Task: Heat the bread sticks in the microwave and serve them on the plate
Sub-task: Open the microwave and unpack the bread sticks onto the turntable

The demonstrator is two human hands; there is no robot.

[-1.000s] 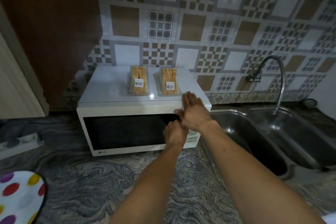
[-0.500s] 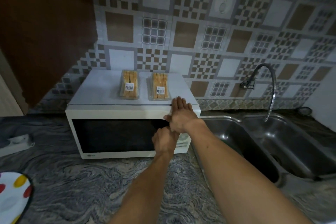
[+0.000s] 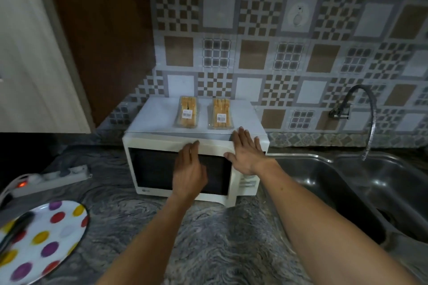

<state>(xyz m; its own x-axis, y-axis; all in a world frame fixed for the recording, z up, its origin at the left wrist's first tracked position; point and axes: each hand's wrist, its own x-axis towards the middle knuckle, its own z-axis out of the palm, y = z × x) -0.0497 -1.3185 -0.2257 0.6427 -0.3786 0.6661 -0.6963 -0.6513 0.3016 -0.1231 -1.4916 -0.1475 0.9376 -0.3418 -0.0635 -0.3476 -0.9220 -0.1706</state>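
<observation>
A spotted plate (image 3: 49, 236) sits at the near left of the counter. The left hand (image 3: 188, 172), blurred, lies with straight fingers against the microwave door (image 3: 157, 172), which stands slightly ajar. The right hand (image 3: 246, 154) presses flat, fingers spread, on the microwave (image 3: 159, 120) top corner. Two bread stick packs (image 3: 187, 115) (image 3: 221, 116) lie on top, their barcode labels unreadable; the door's logo is too small to read.

Head camera looks forward and down, close to the microwave (image 3: 176, 146).
</observation>
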